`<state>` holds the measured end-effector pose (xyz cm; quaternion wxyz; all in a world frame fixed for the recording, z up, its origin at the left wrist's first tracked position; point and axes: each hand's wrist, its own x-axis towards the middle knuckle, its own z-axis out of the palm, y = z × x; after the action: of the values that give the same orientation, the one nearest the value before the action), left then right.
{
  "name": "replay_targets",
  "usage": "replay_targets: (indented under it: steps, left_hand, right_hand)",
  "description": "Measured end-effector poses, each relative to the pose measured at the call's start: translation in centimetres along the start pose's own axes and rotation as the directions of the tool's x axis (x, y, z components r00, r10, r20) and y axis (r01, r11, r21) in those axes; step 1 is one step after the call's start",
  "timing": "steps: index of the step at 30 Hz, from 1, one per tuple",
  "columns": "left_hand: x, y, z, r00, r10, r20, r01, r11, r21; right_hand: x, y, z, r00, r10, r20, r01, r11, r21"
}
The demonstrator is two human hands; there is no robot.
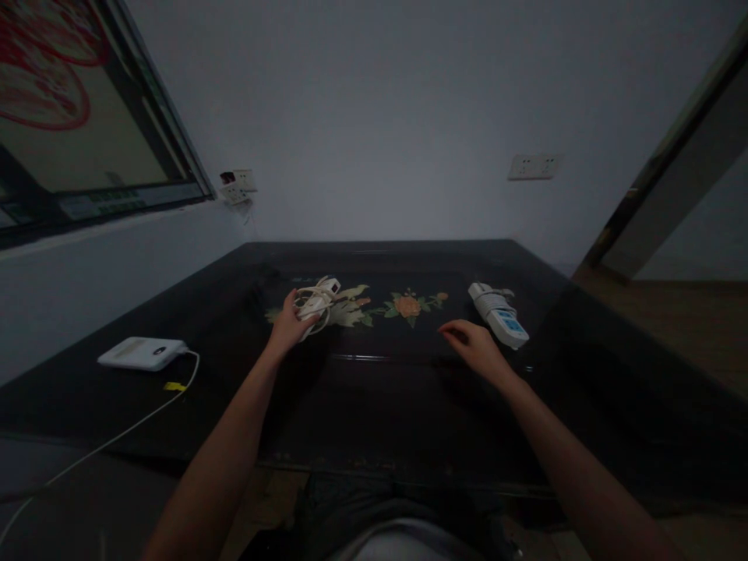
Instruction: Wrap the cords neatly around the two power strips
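My left hand (289, 323) is closed around a white power strip wrapped in its own cord (319, 300), lying on a dark table (374, 405) with a painted flower pattern (407, 305). My right hand (474, 345) hovers just above the table with fingers loosely curled and nothing in them. It is just left of a second white power strip with a blue label (499, 314), not touching it.
A white box-shaped device (142, 353) with a white cable (117, 436) lies at the table's left side. Wall sockets (238, 187) sit in the left corner and another socket plate (531, 167) on the back wall. A doorway opens at right.
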<state>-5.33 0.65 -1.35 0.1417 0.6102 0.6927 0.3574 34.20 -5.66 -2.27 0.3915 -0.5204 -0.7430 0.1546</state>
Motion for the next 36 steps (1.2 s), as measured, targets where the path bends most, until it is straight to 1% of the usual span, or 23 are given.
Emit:
replay_targets:
  steps: [2, 3, 4, 5, 6, 8, 10, 11, 12, 14, 17, 19, 22, 24, 26, 28, 29, 30, 31, 33, 34, 35, 36]
  left_hand:
    - [-0.9, 1.5, 1.0, 0.999, 0.038, 0.035, -0.035, 0.994, -0.104]
    - [-1.6, 2.4, 1.6, 0.996, 0.064, 0.061, -0.053, 0.985, -0.163]
    - [-2.4, 3.4, 2.1, 0.99, 0.102, 0.095, -0.081, 0.974, -0.211]
    - [-3.3, 4.4, 2.6, 0.982, 0.142, 0.128, -0.107, 0.964, -0.245]
    - [-4.4, 5.5, 3.0, 0.97, 0.187, 0.155, -0.141, 0.954, -0.266]
    - [-6.8, 7.5, 3.8, 0.942, 0.279, 0.188, -0.219, 0.932, -0.288]
    - [-9.4, 9.2, 4.4, 0.912, 0.364, 0.192, -0.301, 0.908, -0.291]
    - [-10.6, 9.9, 4.6, 0.89, 0.41, 0.202, -0.348, 0.894, -0.282]
    - [-11.8, 10.6, 4.8, 0.868, 0.447, 0.216, -0.392, 0.885, -0.252]
    - [-13.7, 11.5, 5.1, 0.855, 0.468, 0.225, -0.438, 0.883, -0.171]
    - [-15.7, 12.4, 5.5, 0.854, 0.474, 0.214, -0.468, 0.88, -0.079]
    - [-16.6, 12.7, 5.8, 0.849, 0.485, 0.21, -0.484, 0.873, -0.058]
    - [-17.4, 13.0, 6.0, 0.837, 0.486, 0.252, -0.484, 0.872, -0.075]
    - [-17.8, 13.1, 5.9, 0.833, 0.475, 0.283, -0.469, 0.878, -0.093]
    - [-18.0, 13.2, 5.3, 0.824, 0.471, 0.315, -0.46, 0.88, -0.114]
    - [-17.6, 13.1, 4.1, 0.811, 0.465, 0.356, -0.451, 0.884, -0.126]
    - [-17.1, 12.9, 3.3, 0.813, 0.451, 0.368, -0.439, 0.89, -0.121]
    - [-16.4, 12.8, 2.6, 0.825, 0.429, 0.369, -0.42, 0.901, -0.109]
    - [-15.4, 12.6, 1.9, 0.852, 0.395, 0.344, -0.388, 0.917, -0.092]
    - [-12.9, 12.3, 1.1, 0.913, 0.329, 0.241, -0.311, 0.944, -0.11]
    - [-11.4, 12.0, 1.1, 0.93, 0.317, 0.184, -0.286, 0.942, -0.178]
    - [-10.0, 11.8, 1.4, 0.942, 0.3, 0.153, -0.251, 0.927, -0.278]
    - [-8.7, 11.5, 2.1, 0.954, 0.259, 0.152, -0.183, 0.902, -0.391]
  right_hand:
    - [0.0, -0.6, 0.4, 0.999, 0.038, -0.005, -0.037, 0.996, 0.086]
    - [0.0, -1.0, 0.8, 0.997, 0.075, -0.004, -0.074, 0.984, 0.16]
    - [0.0, -1.5, 1.2, 0.992, 0.124, 0.007, -0.121, 0.959, 0.255]
    - [0.0, -2.1, 1.6, 0.983, 0.179, 0.028, -0.177, 0.914, 0.364]
    - [0.0, -2.7, 2.1, 0.969, 0.24, 0.058, -0.238, 0.847, 0.475]
    - [0.1, -4.0, 3.0, 0.924, 0.354, 0.142, -0.354, 0.66, 0.663]
    - [0.1, -5.1, 3.7, 0.877, 0.433, 0.208, -0.419, 0.478, 0.772]
    - [0.1, -5.5, 4.0, 0.864, 0.454, 0.219, -0.424, 0.421, 0.802]
    - [0.1, -5.8, 4.1, 0.855, 0.471, 0.217, -0.422, 0.388, 0.819]
    - [0.0, -5.9, 4.3, 0.842, 0.508, 0.182, -0.409, 0.38, 0.83]
    - [-0.2, -5.5, 4.3, 0.827, 0.544, 0.14, -0.405, 0.405, 0.819]
    - [-0.3, -5.1, 4.1, 0.829, 0.542, 0.134, -0.401, 0.412, 0.818]
    - [-0.2, -4.7, 3.9, 0.831, 0.541, 0.129, -0.391, 0.401, 0.829]
    - [-0.1, -4.7, 3.7, 0.83, 0.542, 0.133, -0.391, 0.395, 0.832]
    - [-0.1, -4.8, 3.6, 0.827, 0.543, 0.143, -0.401, 0.392, 0.828]
    - [-0.1, -4.9, 3.5, 0.827, 0.54, 0.152, -0.409, 0.394, 0.823]
    - [-0.1, -4.9, 3.4, 0.825, 0.542, 0.16, -0.417, 0.393, 0.82]
    - [-0.1, -4.9, 3.4, 0.82, 0.546, 0.168, -0.427, 0.39, 0.815]
    - [-0.1, -4.8, 3.3, 0.814, 0.553, 0.177, -0.439, 0.386, 0.811]
    - [0.0, -4.7, 3.3, 0.801, 0.568, 0.191, -0.458, 0.375, 0.806]
    - [0.0, -4.6, 3.3, 0.796, 0.574, 0.194, -0.462, 0.368, 0.807]
    - [0.0, -4.4, 3.2, 0.793, 0.578, 0.193, -0.461, 0.363, 0.81]
    - [0.1, -4.3, 3.2, 0.793, 0.578, 0.19, -0.457, 0.359, 0.814]
